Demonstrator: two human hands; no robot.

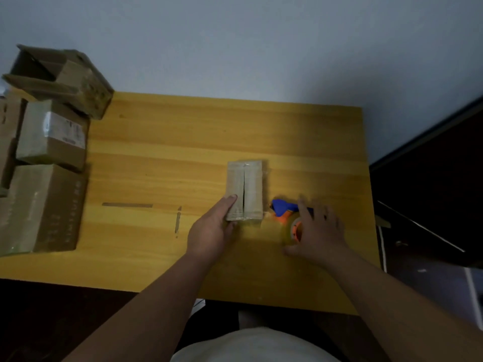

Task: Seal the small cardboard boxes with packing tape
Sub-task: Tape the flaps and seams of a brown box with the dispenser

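A: We are resting our left hand [213,226] against the near left corner of the small cardboard box [245,190], thumb lying flat along its top and the other fingers tucked under its near edge, so we are holding it lightly there.

B: And our right hand [317,229] is reaching over the tape dispenser [287,214], fingers spread and fairly straight. We are blurred there, so we cannot tell whether we are touching it or hovering just above.

A: The dispenser is lying on the counter [183,158] just to the right of the box, its blue body pointing toward the box and its orange hub with the clear roll sitting under our fingers.

B: The box is standing near the middle of the counter, its two top flaps meeting along a dark open seam running away from us.

A: Well apart, at the counter's left end, we are seeing a stack of larger boxes [49,158], one of them open [62,79] at the far corner.
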